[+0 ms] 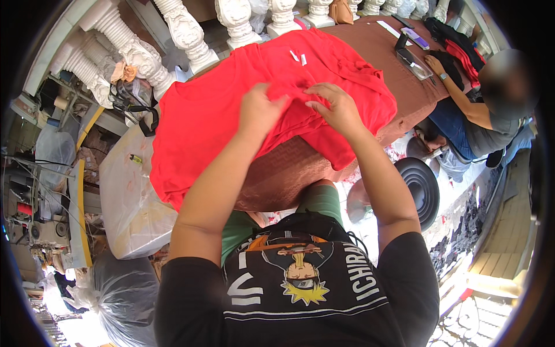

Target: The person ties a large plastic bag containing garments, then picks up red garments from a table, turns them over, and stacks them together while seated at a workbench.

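A large red garment lies spread and rumpled over the table, with white tags showing near its far edge. My left hand is closed on a fold of the red fabric, its thumb and fingers turned inward. Just to the right, my right hand curls thumb and forefinger on the same gathered patch. Between the two hands the cloth is bunched up, and the fingertips are slightly blurred. The garment hangs down over the table's near edge.
A brown cloth covers the table. At its right end sits another person, an arm on the table. White balusters line the far side. Left are a plastic-wrapped block and a dark plastic bag; a round black stool stands right.
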{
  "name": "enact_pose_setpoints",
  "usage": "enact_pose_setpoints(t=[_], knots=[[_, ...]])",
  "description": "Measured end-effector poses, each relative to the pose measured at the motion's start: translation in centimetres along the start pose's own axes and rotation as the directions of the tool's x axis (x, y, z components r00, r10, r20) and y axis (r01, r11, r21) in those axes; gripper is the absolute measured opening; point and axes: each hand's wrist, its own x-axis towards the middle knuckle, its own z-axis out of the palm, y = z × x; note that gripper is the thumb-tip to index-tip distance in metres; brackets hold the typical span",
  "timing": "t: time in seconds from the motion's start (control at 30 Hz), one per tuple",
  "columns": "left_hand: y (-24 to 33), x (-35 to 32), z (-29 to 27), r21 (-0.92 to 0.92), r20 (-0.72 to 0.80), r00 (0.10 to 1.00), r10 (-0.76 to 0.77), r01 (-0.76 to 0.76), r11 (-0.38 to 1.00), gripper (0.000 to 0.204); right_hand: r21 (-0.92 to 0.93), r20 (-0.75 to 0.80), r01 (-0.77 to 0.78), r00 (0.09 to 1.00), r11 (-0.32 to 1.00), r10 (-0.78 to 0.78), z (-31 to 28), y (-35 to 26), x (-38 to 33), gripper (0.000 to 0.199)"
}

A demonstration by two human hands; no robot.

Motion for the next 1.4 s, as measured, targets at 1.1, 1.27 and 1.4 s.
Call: enact_pose_setpoints(t=[1.1, 1.27, 1.4], knots=[[-0.7, -0.5, 3.8, 0.125, -0.117, 0.965, 0.235, -0.221, 0.967, 0.042, 0.543, 0.323, -0.573, 0.817, 0.614, 0.478, 2.0, 3.3, 3.4, 0.018], [-3.2, 1.5, 2.8, 0.043, -0.165, 0.985, -0.041, 0.049, 0.998, 0.043, 0.374, 0.214, -0.293, 0.951, 0.880, 0.225, 1.9, 3.3, 1.2, 0.018], [-5.7, 4.5, -1.2, -0.327, -0.198, 0.967, -0.160, 0.089, 0.941, 0.039, -0.114, 0.214, -0.044, 0.974, 0.992, 0.068, 0.9, 5.7, -2.7, 0.016]])
